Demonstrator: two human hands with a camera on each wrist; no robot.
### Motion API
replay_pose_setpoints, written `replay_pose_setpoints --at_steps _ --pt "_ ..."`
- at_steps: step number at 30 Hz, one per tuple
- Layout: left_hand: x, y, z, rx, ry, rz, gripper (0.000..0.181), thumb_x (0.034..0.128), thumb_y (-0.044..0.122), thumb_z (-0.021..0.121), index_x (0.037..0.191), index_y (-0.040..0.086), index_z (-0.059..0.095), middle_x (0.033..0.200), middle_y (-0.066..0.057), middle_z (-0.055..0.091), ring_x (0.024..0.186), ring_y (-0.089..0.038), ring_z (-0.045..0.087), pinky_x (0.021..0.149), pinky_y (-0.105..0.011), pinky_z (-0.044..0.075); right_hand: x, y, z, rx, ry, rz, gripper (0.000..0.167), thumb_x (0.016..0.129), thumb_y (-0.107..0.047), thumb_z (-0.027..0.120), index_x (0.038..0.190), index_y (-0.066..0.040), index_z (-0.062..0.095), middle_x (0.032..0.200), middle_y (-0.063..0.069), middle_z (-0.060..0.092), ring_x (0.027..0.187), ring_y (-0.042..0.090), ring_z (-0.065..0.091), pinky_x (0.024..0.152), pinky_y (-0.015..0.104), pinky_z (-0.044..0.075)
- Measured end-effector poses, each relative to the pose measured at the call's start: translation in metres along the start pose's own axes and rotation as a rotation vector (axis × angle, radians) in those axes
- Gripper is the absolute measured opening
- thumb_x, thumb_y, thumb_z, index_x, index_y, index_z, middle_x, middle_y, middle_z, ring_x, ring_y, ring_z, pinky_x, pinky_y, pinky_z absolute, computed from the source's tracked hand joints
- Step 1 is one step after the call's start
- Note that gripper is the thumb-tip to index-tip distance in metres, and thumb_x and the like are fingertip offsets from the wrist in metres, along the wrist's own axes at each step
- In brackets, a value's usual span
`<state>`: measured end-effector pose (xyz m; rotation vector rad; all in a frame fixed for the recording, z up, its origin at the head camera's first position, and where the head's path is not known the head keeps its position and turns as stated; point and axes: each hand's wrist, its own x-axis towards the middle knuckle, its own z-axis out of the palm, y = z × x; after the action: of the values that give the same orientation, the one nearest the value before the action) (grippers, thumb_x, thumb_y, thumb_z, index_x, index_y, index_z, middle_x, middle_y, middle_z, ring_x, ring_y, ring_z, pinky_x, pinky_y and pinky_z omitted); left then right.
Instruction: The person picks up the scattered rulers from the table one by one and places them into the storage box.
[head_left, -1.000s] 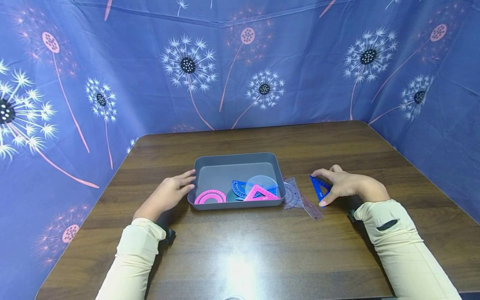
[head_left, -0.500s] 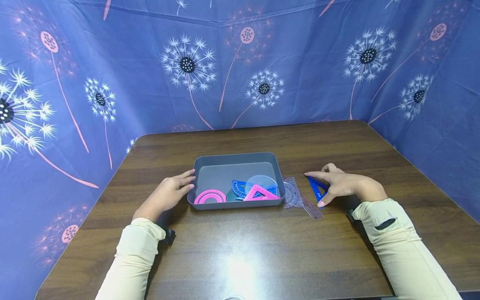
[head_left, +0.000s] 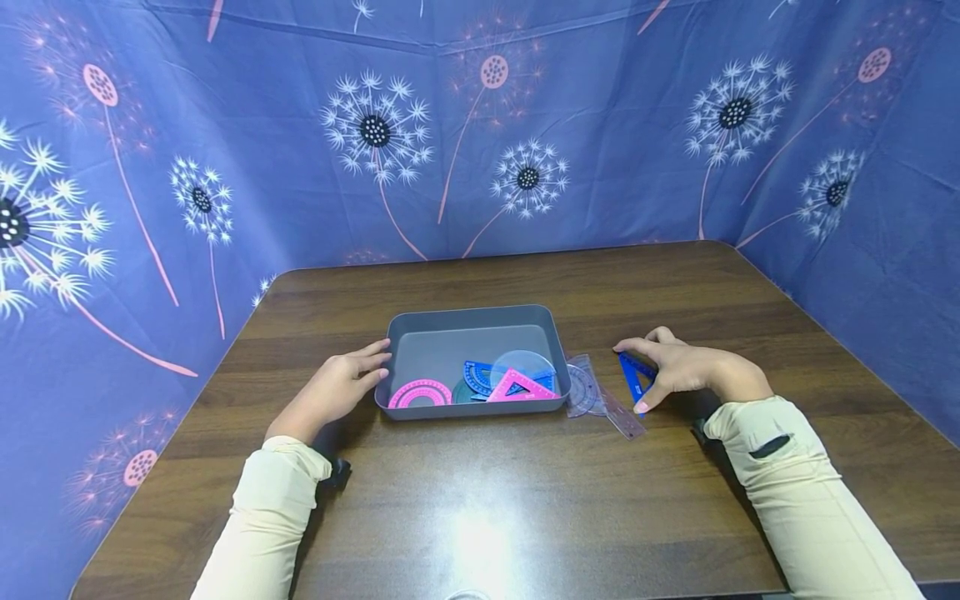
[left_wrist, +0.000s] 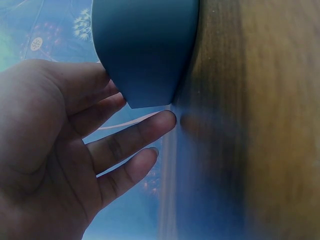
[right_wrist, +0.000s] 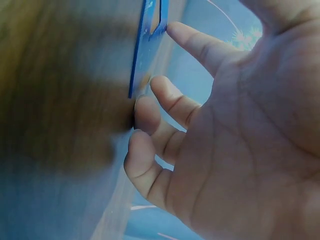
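My left hand touches the left end of a grey tray, its fingers fairly straight. In the left wrist view some fingertips meet the tray wall while others stay apart from it. To the right of the tray, my right hand holds a blue set square at its edges between thumb and index finger. The other fingers are loosely bent in the right wrist view, where only part of the set square shows.
Inside the tray lie a pink protractor, a blue protractor, a pink set square and a clear round piece. A clear protractor and a clear ruler lie right of the tray on the wooden table.
My right hand and the blue set square shifted slightly left, then the set square's upper corner came a little back to the right. The left hand and the tray stayed put.
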<state>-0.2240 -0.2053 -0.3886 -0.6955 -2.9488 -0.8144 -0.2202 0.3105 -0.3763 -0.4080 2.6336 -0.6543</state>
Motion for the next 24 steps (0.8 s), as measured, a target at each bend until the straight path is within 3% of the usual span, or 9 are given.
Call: replay_pose_setpoints --at_steps 7,13,20,24 --pt "0.000 0.000 0.000 0.002 0.000 -0.001 0.039 0.1032 0.020 0.056 0.138 0.001 0.059 0.155 -0.006 0.043 0.141 -0.034 0.040 0.114 -0.055 0.032 0.000 0.000 0.001 -0.010 0.022 -0.010 0.108 0.060 -0.044 0.095 0.146 -0.010 0.039 0.129 0.026 0.030 0.117 0.046 0.038 0.093 0.061 0.043" --pt "0.000 0.000 0.000 0.011 0.004 0.010 0.040 0.1033 0.021 0.056 0.137 0.001 0.059 0.155 -0.007 0.043 0.140 -0.035 0.040 0.113 -0.055 0.033 0.001 0.005 0.004 -0.044 0.116 -0.080 0.101 0.057 -0.041 0.097 0.130 0.001 0.041 0.126 0.028 0.041 0.115 0.041 0.042 0.098 0.059 0.041" --pt "-0.001 0.000 0.001 0.013 0.010 0.014 0.039 0.1027 0.019 0.057 0.137 0.000 0.059 0.154 -0.008 0.043 0.140 -0.036 0.041 0.113 -0.056 0.033 0.004 0.009 0.002 0.118 0.129 -0.094 0.092 0.068 -0.024 0.093 0.129 0.006 0.030 0.110 0.027 0.051 0.100 0.036 0.053 0.084 0.043 0.047" --pt "-0.001 0.000 0.001 0.007 0.013 0.022 0.039 0.1028 0.019 0.057 0.137 -0.001 0.058 0.154 -0.009 0.043 0.140 -0.036 0.040 0.113 -0.056 0.033 0.005 0.010 -0.002 0.090 0.193 -0.059 0.080 0.073 -0.026 0.090 0.126 0.005 0.038 0.101 0.020 0.060 0.090 0.028 0.059 0.074 0.036 0.050"
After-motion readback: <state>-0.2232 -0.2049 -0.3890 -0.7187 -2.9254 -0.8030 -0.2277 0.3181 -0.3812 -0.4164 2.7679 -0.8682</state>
